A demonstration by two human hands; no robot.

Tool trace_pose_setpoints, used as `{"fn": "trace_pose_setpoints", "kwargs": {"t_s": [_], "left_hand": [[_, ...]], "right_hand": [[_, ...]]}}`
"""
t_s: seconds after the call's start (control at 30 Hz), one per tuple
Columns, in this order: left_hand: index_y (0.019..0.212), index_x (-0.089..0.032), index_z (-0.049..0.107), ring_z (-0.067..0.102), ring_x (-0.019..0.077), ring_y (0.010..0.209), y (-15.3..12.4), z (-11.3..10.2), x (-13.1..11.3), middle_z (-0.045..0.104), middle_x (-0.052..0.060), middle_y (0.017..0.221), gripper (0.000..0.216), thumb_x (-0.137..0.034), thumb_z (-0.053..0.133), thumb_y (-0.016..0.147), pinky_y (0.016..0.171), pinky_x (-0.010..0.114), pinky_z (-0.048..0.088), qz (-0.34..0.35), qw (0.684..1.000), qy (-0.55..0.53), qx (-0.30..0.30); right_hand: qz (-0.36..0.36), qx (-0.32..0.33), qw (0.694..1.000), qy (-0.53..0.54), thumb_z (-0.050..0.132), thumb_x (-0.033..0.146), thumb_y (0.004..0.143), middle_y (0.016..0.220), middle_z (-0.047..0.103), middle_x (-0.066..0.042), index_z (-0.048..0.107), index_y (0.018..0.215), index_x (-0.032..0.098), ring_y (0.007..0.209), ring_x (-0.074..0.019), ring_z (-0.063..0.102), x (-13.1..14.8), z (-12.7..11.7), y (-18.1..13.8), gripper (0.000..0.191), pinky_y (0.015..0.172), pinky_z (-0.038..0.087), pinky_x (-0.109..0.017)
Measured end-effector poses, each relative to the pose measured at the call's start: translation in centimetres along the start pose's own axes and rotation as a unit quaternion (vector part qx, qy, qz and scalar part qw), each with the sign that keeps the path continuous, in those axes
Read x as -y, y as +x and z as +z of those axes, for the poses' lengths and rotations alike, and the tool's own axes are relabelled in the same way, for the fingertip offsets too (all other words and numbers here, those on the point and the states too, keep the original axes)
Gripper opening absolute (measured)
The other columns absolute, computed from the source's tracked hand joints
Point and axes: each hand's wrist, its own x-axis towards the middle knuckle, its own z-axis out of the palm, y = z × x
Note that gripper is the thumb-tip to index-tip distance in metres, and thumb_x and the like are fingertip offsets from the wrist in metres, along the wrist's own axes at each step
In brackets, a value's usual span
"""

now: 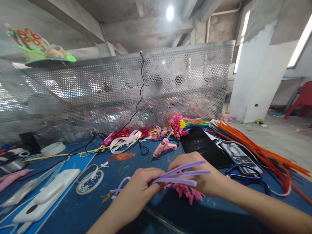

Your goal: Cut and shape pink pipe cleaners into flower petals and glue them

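Note:
Several purple pipe cleaners point(182, 175) run through the closed fingers of my left hand point(138, 187), their straight ends pointing right. Bent purple loops stick out on the other side, behind that hand. My right hand point(197, 172) is curled round the same bunch, its fingertips meeting the left fingers and partly hidden behind them. The stems' free ends cross in front of its palm. Just below on the table lies a cluster of pink pipe-cleaner flowers point(187, 191), partly covered by my right hand.
A pink glue gun point(164, 148) stands beyond my hands. At right are blue-handled scissors point(246, 175), a phone point(240, 156) and orange pipe cleaners point(253, 143). Left lie a round bead dish point(90, 182) and a white device point(46, 195). A perforated metal panel point(117, 87) closes the back.

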Motion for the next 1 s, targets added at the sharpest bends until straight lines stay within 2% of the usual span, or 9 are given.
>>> {"fn": "trace_pose_setpoints", "kwargs": {"t_s": [0.17, 0.37, 0.5, 0.77, 0.9, 1.0], "left_hand": [[0.080, -0.020, 0.061, 0.052, 0.0118, 0.067, -0.3, 0.1, 0.1, 0.060, -0.004, 0.072, 0.019, -0.017, 0.042, 0.080, 0.064, 0.021, 0.034, -0.003, 0.998, 0.052, -0.019], [0.077, -0.021, 0.059, 0.054, 0.0125, 0.061, -0.3, -0.3, 0.5, 0.061, -0.004, 0.068, 0.021, -0.014, 0.039, 0.075, 0.060, 0.021, 0.035, -0.028, 0.994, 0.096, -0.041], [0.071, -0.021, 0.057, 0.053, 0.0111, 0.054, -0.3, -0.5, 0.5, 0.058, -0.005, 0.061, 0.021, -0.013, 0.037, 0.074, 0.057, 0.021, 0.035, -0.052, 0.991, 0.113, -0.050], [0.068, -0.020, 0.055, 0.054, 0.0111, 0.052, -0.3, -1.0, 0.7, 0.057, -0.004, 0.058, 0.020, -0.015, 0.037, 0.074, 0.054, 0.021, 0.036, -0.061, 0.986, 0.134, -0.078], [0.073, -0.020, 0.058, 0.054, 0.0103, 0.052, -1.1, -2.2, 0.7, 0.059, -0.004, 0.061, 0.023, -0.018, 0.036, 0.080, 0.054, 0.020, 0.039, -0.053, 0.985, 0.125, -0.105], [0.088, -0.023, 0.062, 0.055, 0.0105, 0.055, -2.8, -3.4, 1.4, 0.062, -0.004, 0.068, 0.026, -0.018, 0.037, 0.081, 0.056, 0.020, 0.041, -0.030, 0.982, 0.133, -0.134]], "right_hand": [[-0.026, -0.031, 0.999, 0.028, 0.057, 0.019, 0.076, 0.070, 0.066, -0.002, 0.067, 0.077, 0.015, 0.062, -0.0104, 0.059, -0.1, -0.6, 0.0, 0.011, 0.056, 0.043, -0.019], [0.064, -0.114, 0.991, 0.027, 0.054, 0.028, 0.079, 0.067, 0.065, -0.001, 0.067, 0.073, 0.016, 0.060, -0.0112, 0.057, -1.6, -2.4, 0.5, 0.019, 0.052, 0.041, -0.020], [0.083, -0.180, 0.980, 0.014, 0.056, 0.030, 0.076, 0.065, 0.064, -0.001, 0.067, 0.069, 0.016, 0.061, -0.0120, 0.056, -3.6, -4.8, 0.8, 0.019, 0.056, 0.042, -0.022], [0.131, -0.364, 0.922, 0.002, 0.063, 0.037, 0.068, 0.059, 0.063, 0.000, 0.068, 0.072, 0.017, 0.057, -0.0135, 0.056, -7.1, -10.0, -0.3, 0.020, 0.055, 0.043, -0.024], [0.129, -0.417, 0.900, -0.005, 0.066, 0.038, 0.065, 0.060, 0.062, -0.001, 0.068, 0.071, 0.018, 0.057, -0.0132, 0.055, -6.4, -11.3, -0.9, 0.020, 0.053, 0.042, -0.024], [0.124, -0.394, 0.909, -0.054, 0.064, 0.041, 0.067, 0.061, 0.062, -0.001, 0.068, 0.071, 0.019, 0.055, -0.0131, 0.054, -4.5, -11.3, -1.8, 0.022, 0.050, 0.040, -0.023]]}}
